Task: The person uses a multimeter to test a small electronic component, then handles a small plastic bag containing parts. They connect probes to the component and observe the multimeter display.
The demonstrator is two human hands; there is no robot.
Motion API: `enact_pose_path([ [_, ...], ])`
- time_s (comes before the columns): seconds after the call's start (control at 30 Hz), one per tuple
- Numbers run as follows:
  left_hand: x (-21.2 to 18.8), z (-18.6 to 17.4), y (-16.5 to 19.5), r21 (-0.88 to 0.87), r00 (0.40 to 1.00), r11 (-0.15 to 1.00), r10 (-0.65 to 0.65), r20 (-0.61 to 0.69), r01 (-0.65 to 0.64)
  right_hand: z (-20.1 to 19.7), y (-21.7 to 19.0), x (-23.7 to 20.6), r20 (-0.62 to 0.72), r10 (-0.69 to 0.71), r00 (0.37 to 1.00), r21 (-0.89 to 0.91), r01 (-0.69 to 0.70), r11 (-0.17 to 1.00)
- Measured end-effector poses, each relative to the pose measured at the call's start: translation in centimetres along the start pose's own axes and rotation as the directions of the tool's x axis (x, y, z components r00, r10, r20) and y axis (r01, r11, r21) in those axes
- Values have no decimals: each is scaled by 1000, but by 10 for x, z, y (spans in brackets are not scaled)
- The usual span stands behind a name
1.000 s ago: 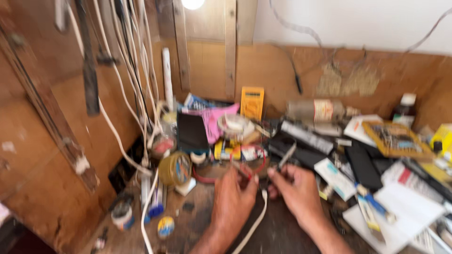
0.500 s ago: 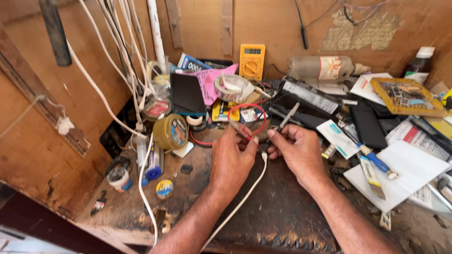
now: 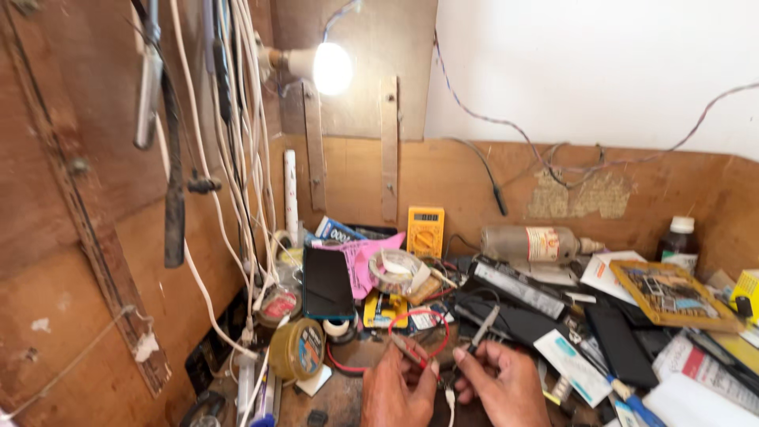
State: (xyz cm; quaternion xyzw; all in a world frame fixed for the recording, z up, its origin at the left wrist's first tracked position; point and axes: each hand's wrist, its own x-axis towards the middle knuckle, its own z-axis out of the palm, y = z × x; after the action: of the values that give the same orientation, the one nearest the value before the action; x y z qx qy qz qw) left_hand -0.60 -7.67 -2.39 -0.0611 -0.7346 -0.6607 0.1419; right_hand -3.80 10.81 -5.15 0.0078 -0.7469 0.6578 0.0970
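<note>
Right now I see both hands low at the bottom edge of the view, over a crowded wooden counter (image 3: 340,395). My left hand (image 3: 399,395) has its grip pinched on a red-tipped probe (image 3: 413,352), which slants up and to the left from the fingers. My right hand (image 3: 506,387) has thumb and fingers pressed together on a slim grey probe (image 3: 484,328) that points up and away from me. A loop of red wire (image 3: 419,316) lies on the counter just beyond the two hands, between the probe tips. A white cable (image 3: 449,399) runs down between the hands and off the bottom edge.

Further back, a yellow multimeter (image 3: 425,231) leans against the wooden back wall. A black phone (image 3: 327,282) stands tilted to the left of a roll of tape (image 3: 393,270), with a pink sheet (image 3: 362,261) behind them. A yellowish tape roll (image 3: 296,349) sits near the left hand. A clear bottle (image 3: 530,245) lies on its side to the right of the multimeter. A lit bulb (image 3: 330,68) glows above.
</note>
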Motion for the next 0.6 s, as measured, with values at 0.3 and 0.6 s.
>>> enact_pose_path([
  [0.3,15,4,-22,-22,991,992,-124,48,125,-3,17,16,19,137,990,31,-138,990],
  [0.6,19,3,-24,18,978,981,-194,82,193,-2,18,17,8,153,988,19,-153,988],
])
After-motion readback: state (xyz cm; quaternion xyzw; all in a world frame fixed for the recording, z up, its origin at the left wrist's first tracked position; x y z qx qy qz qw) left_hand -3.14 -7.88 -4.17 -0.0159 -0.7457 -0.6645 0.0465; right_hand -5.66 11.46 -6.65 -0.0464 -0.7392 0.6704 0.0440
